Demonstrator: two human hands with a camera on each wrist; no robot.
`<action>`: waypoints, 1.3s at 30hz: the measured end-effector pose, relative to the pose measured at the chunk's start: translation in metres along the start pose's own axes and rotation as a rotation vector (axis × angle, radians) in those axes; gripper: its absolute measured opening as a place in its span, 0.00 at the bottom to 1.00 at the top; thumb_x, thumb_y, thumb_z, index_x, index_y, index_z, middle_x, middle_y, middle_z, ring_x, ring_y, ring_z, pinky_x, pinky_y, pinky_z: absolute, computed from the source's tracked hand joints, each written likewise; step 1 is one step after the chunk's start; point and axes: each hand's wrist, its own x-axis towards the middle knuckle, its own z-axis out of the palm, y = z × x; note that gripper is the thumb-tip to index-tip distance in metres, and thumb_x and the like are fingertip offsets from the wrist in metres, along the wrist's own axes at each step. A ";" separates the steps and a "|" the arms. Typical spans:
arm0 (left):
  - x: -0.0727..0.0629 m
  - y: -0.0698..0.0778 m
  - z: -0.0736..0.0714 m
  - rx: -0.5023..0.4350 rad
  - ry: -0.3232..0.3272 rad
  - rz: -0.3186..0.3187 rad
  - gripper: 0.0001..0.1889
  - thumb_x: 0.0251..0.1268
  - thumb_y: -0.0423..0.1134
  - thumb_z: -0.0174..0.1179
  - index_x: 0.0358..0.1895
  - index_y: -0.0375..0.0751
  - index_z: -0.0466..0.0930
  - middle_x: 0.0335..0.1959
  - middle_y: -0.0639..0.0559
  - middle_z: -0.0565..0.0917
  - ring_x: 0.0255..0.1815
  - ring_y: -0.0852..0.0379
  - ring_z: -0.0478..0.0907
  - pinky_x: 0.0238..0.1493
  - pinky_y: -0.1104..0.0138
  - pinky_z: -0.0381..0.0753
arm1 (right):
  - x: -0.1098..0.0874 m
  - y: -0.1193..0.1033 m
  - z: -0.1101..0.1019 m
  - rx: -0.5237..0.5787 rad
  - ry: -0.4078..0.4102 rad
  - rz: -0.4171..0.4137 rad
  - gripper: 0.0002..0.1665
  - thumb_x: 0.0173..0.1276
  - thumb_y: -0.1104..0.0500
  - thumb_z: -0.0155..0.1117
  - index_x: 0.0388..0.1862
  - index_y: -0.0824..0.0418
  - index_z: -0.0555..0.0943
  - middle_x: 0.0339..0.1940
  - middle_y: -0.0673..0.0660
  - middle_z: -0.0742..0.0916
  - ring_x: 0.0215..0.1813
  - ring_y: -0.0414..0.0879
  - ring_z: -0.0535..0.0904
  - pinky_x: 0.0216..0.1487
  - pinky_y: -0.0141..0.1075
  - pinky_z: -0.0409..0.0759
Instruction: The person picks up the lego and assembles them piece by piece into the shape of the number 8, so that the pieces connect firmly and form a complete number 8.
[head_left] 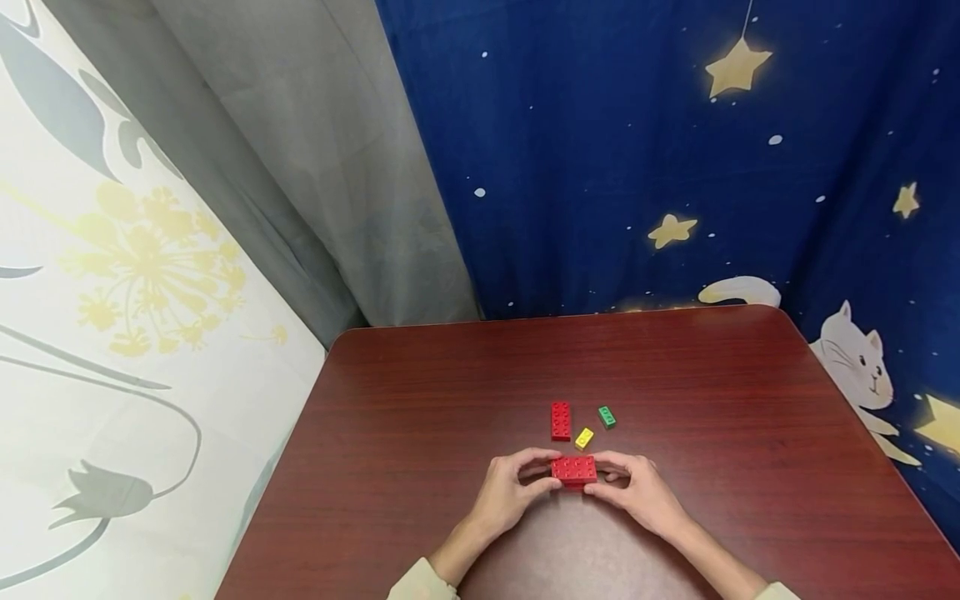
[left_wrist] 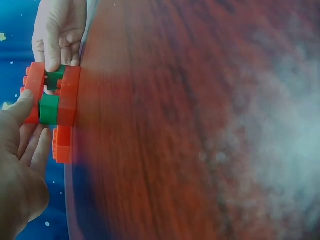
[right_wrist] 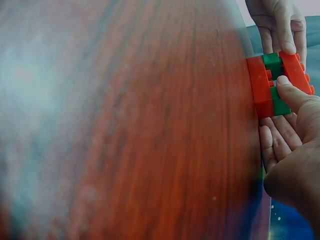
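Two red toy building bricks form a stack on the table, with green bricks (left_wrist: 49, 109) between them near each end. The upper red brick (head_left: 574, 467) lies on top, slightly tilted against the lower red brick (right_wrist: 260, 86). At the stack's left end, my left hand (head_left: 504, 493) holds the upper brick between thumb and fingers. My right hand (head_left: 637, 493) does the same at the right end, its thumb by the near corner. Behind the stack lie a loose red brick (head_left: 561, 422), a small yellow brick (head_left: 584, 438) and a small green brick (head_left: 607, 417).
The dark red-brown wooden table (head_left: 420, 400) has rounded far corners. A blue curtain (head_left: 585, 167) with stars and a white cat hangs behind it, beside a grey curtain (head_left: 315, 150). A white flower-patterned cloth (head_left: 150, 417) hangs along the left.
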 end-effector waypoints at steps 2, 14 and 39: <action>0.000 -0.001 0.000 0.005 -0.001 0.005 0.18 0.64 0.36 0.76 0.57 0.45 0.89 0.53 0.48 0.91 0.53 0.55 0.88 0.51 0.64 0.87 | 0.000 0.000 0.000 -0.001 0.002 -0.001 0.21 0.63 0.55 0.83 0.54 0.58 0.90 0.48 0.55 0.93 0.41 0.36 0.88 0.43 0.34 0.87; 0.000 -0.004 0.000 0.022 -0.025 0.044 0.21 0.63 0.36 0.76 0.59 0.43 0.87 0.55 0.47 0.90 0.54 0.55 0.88 0.52 0.64 0.87 | 0.000 0.000 0.000 0.003 0.002 0.000 0.22 0.63 0.55 0.83 0.54 0.59 0.90 0.48 0.55 0.93 0.40 0.36 0.88 0.42 0.34 0.87; 0.004 -0.003 -0.002 -0.070 -0.012 -0.027 0.17 0.63 0.36 0.76 0.55 0.43 0.90 0.50 0.48 0.91 0.50 0.53 0.90 0.47 0.69 0.87 | 0.002 -0.001 -0.002 0.017 0.008 0.029 0.24 0.62 0.55 0.84 0.55 0.61 0.89 0.48 0.57 0.93 0.41 0.40 0.89 0.43 0.34 0.87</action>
